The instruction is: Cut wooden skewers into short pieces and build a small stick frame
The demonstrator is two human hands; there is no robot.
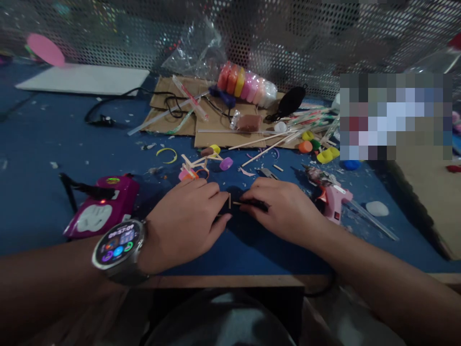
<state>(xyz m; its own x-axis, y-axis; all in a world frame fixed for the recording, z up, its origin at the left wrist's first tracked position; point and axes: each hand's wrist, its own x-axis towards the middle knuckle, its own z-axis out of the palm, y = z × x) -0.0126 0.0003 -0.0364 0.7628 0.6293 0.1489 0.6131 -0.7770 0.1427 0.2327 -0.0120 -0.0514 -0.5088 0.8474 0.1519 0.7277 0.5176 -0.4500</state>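
My left hand, with a watch on the wrist, is closed in a pinch over the blue table. A short pale wooden stick shows at its fingertips. Facing it, my right hand pinches a thin wooden stick, whose tip points at the short one across a small gap. Something dark lies under the right fingers; I cannot tell whether it is an object or shadow. Just beyond my left hand is a small frame of joined sticks. Pliers lie partly hidden behind my right hand.
A pink glue gun lies right of my right hand, near a white lump. At left sits a purple power socket with a plugged-in cord. Cardboard, packed coloured clay and loose sticks lie behind.
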